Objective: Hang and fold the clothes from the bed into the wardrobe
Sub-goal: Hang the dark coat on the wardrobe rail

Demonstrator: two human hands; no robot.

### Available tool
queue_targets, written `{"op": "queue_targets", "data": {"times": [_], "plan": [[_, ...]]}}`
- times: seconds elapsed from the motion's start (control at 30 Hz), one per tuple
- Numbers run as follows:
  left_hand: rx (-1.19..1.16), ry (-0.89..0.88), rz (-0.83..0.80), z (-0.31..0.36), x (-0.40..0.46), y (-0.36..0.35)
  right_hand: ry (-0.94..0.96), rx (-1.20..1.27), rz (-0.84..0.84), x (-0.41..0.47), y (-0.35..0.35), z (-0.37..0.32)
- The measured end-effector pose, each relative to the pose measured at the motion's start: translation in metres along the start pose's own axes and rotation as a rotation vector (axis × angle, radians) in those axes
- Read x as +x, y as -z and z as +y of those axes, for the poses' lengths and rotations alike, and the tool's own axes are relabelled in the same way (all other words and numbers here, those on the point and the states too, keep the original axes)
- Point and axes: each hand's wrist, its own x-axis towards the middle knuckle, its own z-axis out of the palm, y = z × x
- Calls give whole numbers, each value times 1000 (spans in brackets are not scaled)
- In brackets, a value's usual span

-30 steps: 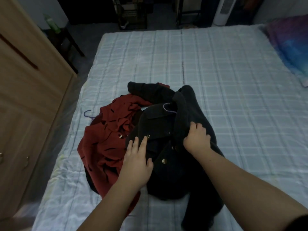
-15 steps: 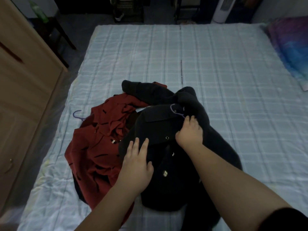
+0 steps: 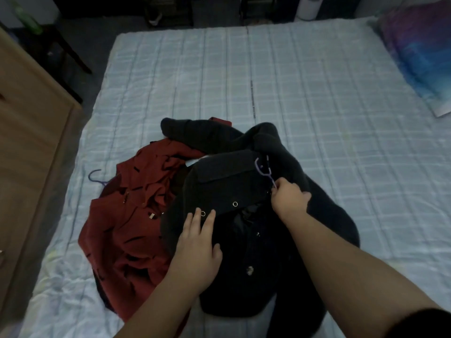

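The bed (image 3: 280, 76) fills most of the view, covered in a pale checked sheet that runs from the near edge to the far end. Along its left side stands the wooden wardrobe (image 3: 26, 147), its front plain and closed as far as can be seen. At the right edge of the bed lies a blue and purple pillow (image 3: 419, 52).

On the near half of the bed sits a heap of clothes. The black coat (image 3: 249, 223) lies on top at the centre, collar side up, its metal snaps showing along the front and one sleeve curled over toward the far side. Touching its left edge, and partly under it, is the red shirt (image 3: 127, 228), crumpled, with small dark marks on the cloth.

The left hand (image 3: 196, 250) lies flat on the black coat just below the collar, fingers spread and pressing the cloth, closed on nothing. The right hand (image 3: 289, 200) is at the coat's right shoulder, its fingertips pinched together on the stem of a purple hanger (image 3: 263, 168) whose hook stands up from the collar.

A second purple hanger hook (image 3: 95, 175) pokes out on the sheet just beside the upper left edge of the red shirt.
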Motion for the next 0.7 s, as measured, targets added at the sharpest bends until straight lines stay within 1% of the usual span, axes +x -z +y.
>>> {"op": "queue_targets", "data": {"times": [0.1,0.17,0.33,0.47,0.6,0.7], "plan": [[22,-23,4,5,-2,3,19,49,201,-8,32,7],[23,-43,18,12,-4,9,36,76,277,-18,60,15],[14,-111,77,44,-19,37,96,157,317,-58,134,34],[35,-184,141,76,-40,63,196,138,366,-108,175,34],[33,-272,238,109,-65,94,341,263,390,-162,211,41],[31,-337,311,130,-92,123,417,310,457,-204,242,50]]}}
